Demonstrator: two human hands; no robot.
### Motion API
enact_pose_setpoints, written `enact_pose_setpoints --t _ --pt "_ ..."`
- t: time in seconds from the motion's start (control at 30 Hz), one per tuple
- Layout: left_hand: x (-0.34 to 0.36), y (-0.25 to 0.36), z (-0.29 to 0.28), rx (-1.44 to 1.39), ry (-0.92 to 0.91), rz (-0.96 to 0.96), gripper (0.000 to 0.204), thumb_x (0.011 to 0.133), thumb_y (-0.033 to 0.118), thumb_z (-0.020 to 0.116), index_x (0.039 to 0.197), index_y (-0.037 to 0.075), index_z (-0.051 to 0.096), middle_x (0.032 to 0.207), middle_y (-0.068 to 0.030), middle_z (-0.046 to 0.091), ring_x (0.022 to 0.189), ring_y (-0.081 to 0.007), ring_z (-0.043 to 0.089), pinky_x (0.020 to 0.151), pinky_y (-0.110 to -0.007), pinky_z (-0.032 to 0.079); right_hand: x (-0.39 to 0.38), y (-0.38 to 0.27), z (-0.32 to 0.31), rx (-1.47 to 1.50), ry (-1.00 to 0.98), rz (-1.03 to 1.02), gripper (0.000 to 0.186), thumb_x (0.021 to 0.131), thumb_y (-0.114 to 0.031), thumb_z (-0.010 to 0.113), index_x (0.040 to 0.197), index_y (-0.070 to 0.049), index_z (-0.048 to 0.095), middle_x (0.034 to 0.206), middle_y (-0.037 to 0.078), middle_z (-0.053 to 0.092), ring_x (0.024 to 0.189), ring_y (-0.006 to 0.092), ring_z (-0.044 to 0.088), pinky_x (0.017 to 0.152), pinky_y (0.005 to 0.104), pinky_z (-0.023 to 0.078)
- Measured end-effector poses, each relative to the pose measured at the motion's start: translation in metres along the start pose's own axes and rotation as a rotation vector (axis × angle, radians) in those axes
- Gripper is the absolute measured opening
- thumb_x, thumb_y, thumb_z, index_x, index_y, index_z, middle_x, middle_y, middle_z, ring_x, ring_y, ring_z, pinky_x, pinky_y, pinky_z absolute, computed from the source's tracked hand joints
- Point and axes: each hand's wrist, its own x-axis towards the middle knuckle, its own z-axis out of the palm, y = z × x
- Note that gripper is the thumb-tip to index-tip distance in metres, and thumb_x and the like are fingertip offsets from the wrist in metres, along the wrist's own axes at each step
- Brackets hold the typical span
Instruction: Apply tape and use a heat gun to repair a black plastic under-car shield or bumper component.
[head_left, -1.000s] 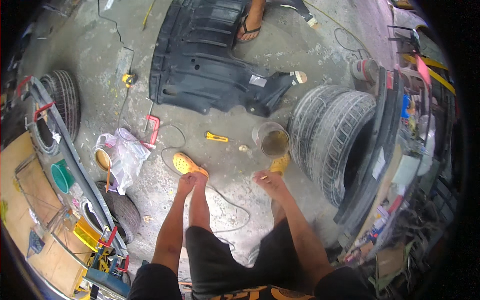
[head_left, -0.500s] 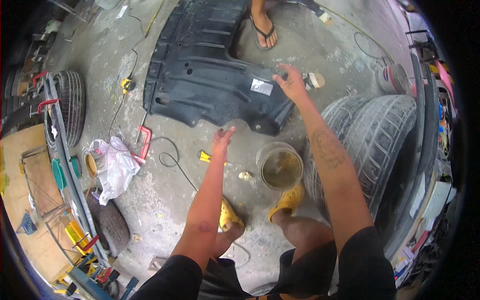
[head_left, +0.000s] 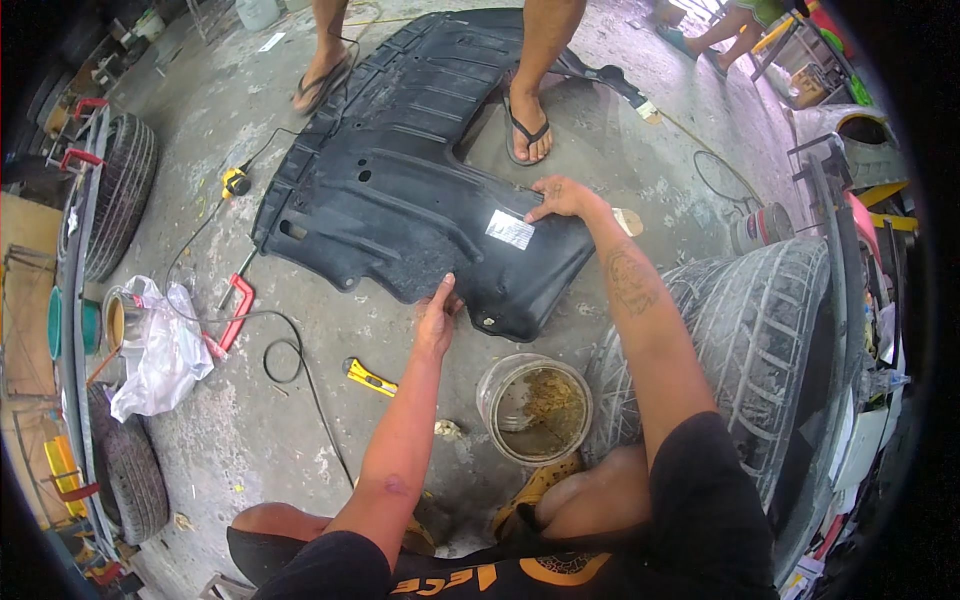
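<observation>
I squat over a large black ribbed plastic panel [head_left: 370,210]. My left hand [head_left: 437,310] grips its near edge, thumb on top and fingers curled at the rim. My right hand [head_left: 562,200] holds it by the upper edge of its right lobe, beside a white label [head_left: 509,229]. Just below the panel stands a metal can [head_left: 535,408] with dirty contents. A yellow utility knife [head_left: 370,376] lies left of the can. A red C-clamp [head_left: 237,306] touches the panel's left corner.
Another person's sandaled feet [head_left: 527,125] stand at the panel. A third person [head_left: 735,38] stands farther back. Worn tires [head_left: 745,340] crowd my right. A plastic bag [head_left: 158,355], a rail [head_left: 88,200] with clamps and a cord [head_left: 300,330] lie on my left.
I have squatted lower, and both my hands have moved forward from my feet onto the panel and taken hold of it. More of the other people's legs now shows.
</observation>
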Motion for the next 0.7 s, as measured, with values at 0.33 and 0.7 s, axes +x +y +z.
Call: enact_pose_setpoints --t 0.33,0.7 --pt "0.027 -0.007 0.023 -0.164 0.05 0.027 0.059 0.084 0.023 0.077 0.134 0.007 0.049 0.134 -0.0084 0.054 0.12 -0.0253 0.052 0.1 -0.038 0.042 0.004 0.018 0.003 0.12 -0.038 0.059 0.091 0.059 -0.043 0.089 0.127 0.007 0.056 0.112 0.014 0.067 0.108 0.0227 0.06 0.094 0.0291 0.044" --pt "0.031 -0.02 0.022 -0.246 0.057 0.151 0.049 0.088 0.019 0.072 0.128 0.0 0.051 0.128 -0.013 0.057 0.116 -0.0275 0.056 0.101 -0.043 0.044 0.001 0.015 -0.006 0.117 -0.165 0.137 0.095 0.063 -0.044 0.086 0.135 0.005 0.047 0.132 0.015 0.055 0.126 0.0255 0.049 0.106 0.033 0.035"
